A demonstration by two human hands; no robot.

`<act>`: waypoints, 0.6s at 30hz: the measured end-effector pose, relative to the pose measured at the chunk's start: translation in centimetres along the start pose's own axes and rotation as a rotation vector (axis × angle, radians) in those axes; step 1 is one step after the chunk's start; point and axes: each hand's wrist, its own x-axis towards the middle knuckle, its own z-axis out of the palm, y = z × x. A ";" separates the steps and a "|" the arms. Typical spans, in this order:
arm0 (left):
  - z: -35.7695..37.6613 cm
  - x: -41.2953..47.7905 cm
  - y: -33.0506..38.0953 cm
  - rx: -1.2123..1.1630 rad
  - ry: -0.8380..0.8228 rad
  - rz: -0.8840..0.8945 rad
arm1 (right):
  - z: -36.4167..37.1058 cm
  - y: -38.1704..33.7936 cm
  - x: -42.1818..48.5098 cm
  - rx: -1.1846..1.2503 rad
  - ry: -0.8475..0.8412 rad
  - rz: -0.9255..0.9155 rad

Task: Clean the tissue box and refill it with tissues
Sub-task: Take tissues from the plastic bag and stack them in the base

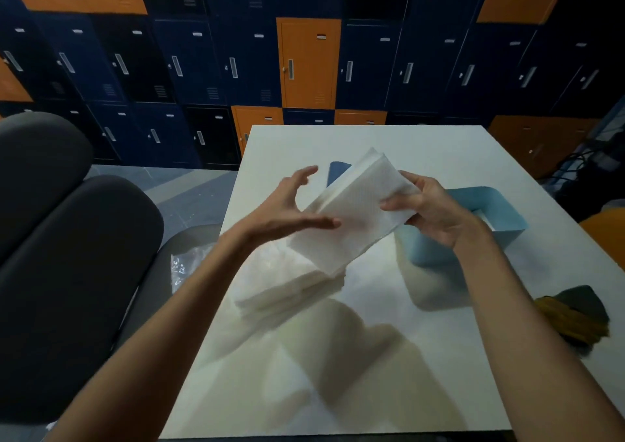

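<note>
**Tissue stack** [355, 211]: white, held in the air just left of the tissue box [426, 252]. Its long axis runs diagonally, with the near end pointing down and away from the box and the far end raised. The broad face is turned up toward the camera.

**Right hand** [429, 211]: grips the stack's raised end, thumb across the broad face and fingers curled behind.

**Left hand** [291, 205]: empty, fingers spread and lightly bent. The thumb is at the stack's edge farthest from the box; blur hides whether it touches.

**Tissue box**: light blue, open-topped, upright on the white table [372, 374].

**Second tissue pile** [287, 286]: lies flat on the table, left of the box and nearer the camera.

**Cloth** [575, 313]: yellow and dark green, right of the box and nearer the camera.
</note>
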 end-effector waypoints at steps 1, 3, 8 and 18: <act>0.2 0.2 1.2 -0.027 -0.048 0.025 | -0.6 -0.1 -0.4 -0.007 -0.025 -0.009; 0.9 0.5 3.0 -0.058 -0.126 0.055 | -1.8 -0.3 -1.2 -0.015 -0.072 -0.007; 5.0 0.1 4.5 -0.331 -0.138 0.111 | -4.3 -1.0 -3.2 0.122 -0.025 -0.057; 15.5 -1.4 3.5 -0.822 0.129 0.016 | -2.3 5.8 -7.8 -0.084 0.208 0.108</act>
